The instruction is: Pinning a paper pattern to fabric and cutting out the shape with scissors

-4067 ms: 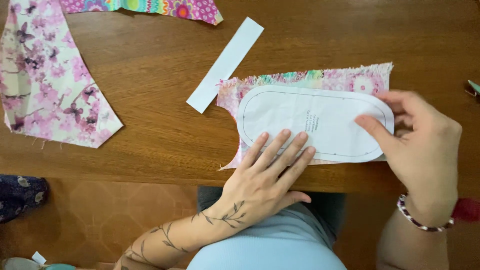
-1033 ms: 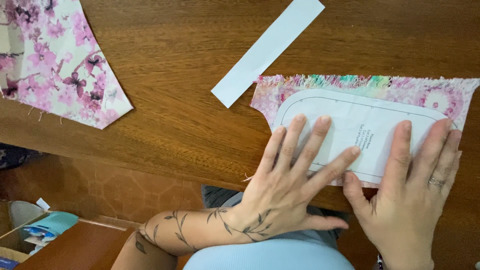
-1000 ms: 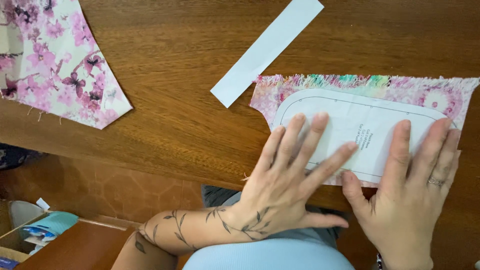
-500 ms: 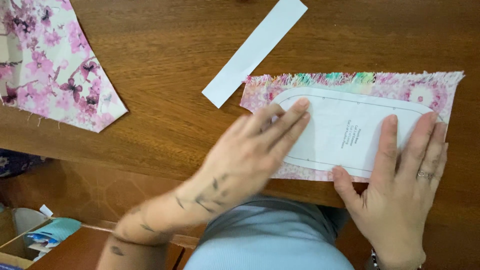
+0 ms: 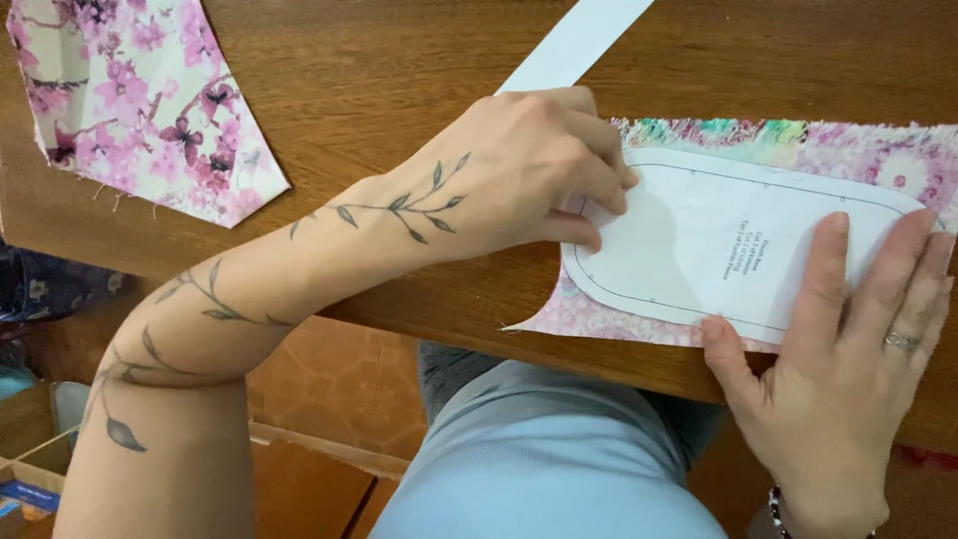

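Observation:
A white paper pattern (image 5: 738, 240) with a rounded end lies on a strip of pink floral fabric (image 5: 858, 150) at the near edge of the wooden table (image 5: 399, 80). My left hand (image 5: 519, 180) is curled at the pattern's rounded left end, its fingertips pinching the paper edge there. My right hand (image 5: 848, 349) lies flat, fingers spread, pressing the pattern's right part and the fabric under it onto the table.
A larger piece of pink blossom-print fabric (image 5: 140, 100) lies at the far left of the table. A white paper strip (image 5: 574, 40) runs diagonally behind my left hand. Boxes (image 5: 30, 469) sit on the floor at lower left.
My left hand has gone from lying flat on the pattern's middle to curling at its rounded left end and pinching the edge. My right hand stays pressed on the right part.

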